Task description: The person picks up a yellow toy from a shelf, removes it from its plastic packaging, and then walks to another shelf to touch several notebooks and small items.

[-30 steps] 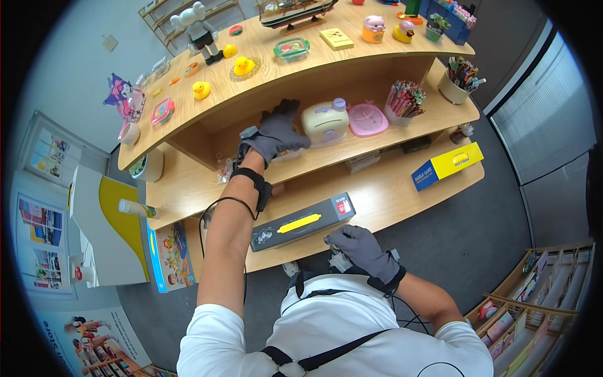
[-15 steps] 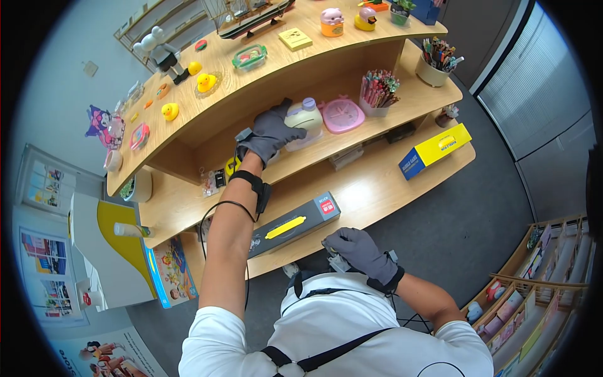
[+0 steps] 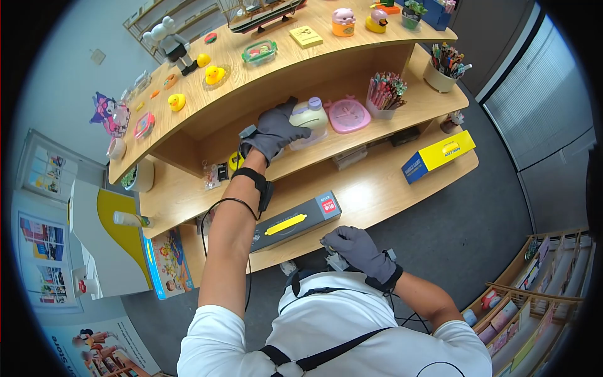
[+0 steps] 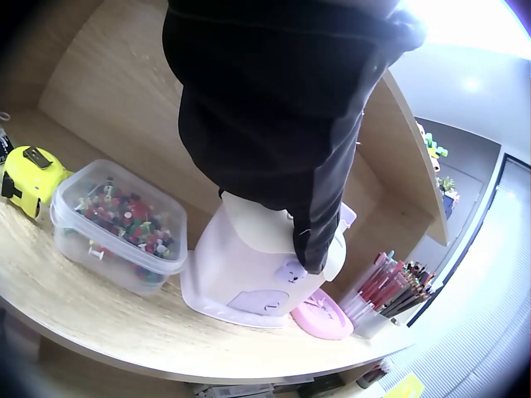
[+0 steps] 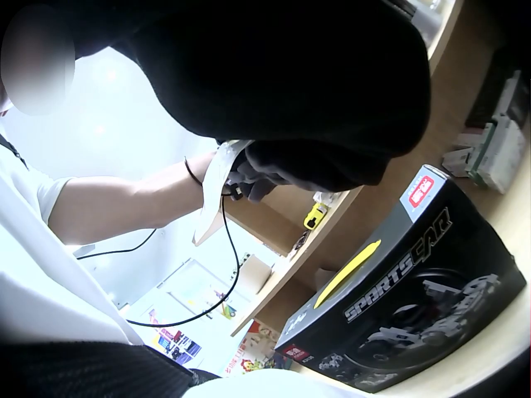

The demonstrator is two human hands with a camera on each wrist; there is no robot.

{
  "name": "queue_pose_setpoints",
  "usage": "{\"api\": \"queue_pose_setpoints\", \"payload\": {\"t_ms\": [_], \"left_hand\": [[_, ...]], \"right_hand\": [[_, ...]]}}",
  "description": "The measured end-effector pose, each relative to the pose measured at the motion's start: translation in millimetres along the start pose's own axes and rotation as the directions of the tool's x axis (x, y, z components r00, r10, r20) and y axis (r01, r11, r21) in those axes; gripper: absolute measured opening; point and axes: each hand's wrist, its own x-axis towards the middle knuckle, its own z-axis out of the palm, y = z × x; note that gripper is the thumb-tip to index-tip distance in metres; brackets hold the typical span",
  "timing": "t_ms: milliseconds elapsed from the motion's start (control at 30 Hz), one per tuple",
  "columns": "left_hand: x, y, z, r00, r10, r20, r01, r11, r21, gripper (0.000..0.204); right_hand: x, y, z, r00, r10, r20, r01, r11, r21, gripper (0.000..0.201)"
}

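Note:
On the middle shelf stands a cream-and-lavender box [image 3: 309, 118] with a purple knob on top and a bear print low on its front [image 4: 249, 269]. My left hand [image 3: 276, 131], in a grey glove, grips the box from its left side, thumb across the front and other fingers hidden behind. Left of it sits a clear tub [image 4: 79, 246] of coloured push pins, beside a yellow tape measure [image 4: 33, 178]. Gloved too, my right hand [image 3: 361, 250] stays low before my body with its fingers curled. It pinches a pale thin sheet [image 5: 216, 186]; I cannot tell its kind.
Right of the box are a flat pink eared piece [image 3: 348, 116] and a clear cup [image 3: 381, 113] of pens. The upper shelf board [image 3: 301, 60] overhangs the left hand. Below lie a black sports car box [image 3: 295, 220] and a yellow-blue game box [image 3: 440, 157].
My left hand has gone from beside the box, fingers spread, to gripping it. The head view has shifted slightly. My right hand stays where it was.

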Motion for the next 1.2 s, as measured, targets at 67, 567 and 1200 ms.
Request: {"api": "queue_pose_setpoints", "payload": {"t_ms": [67, 567, 1200], "left_hand": [[-2.6, -1.1, 5.3, 0.993, 0.041, -0.107, -0.040, 0.999, 0.012, 0.103], [-242.3, 146.9, -25.5, 0.955, -0.275, 0.114, 0.266, 0.613, -0.744, 0.032], [-317.0, 138.6, 11.7, 0.913, -0.354, 0.204, 0.389, 0.602, -0.698, 0.034]], "right_hand": [[-1.2, 0.0, -1.3, 1.000, 0.008, 0.002, -0.008, 1.000, 0.008, 0.016], [107.2, 71.7, -104.0, 0.901, 0.345, -0.264, -0.328, 0.939, 0.107, 0.048], [174.3, 104.6, -147.3, 0.958, 0.221, -0.182, -0.283, 0.635, -0.719, 0.071]]}}
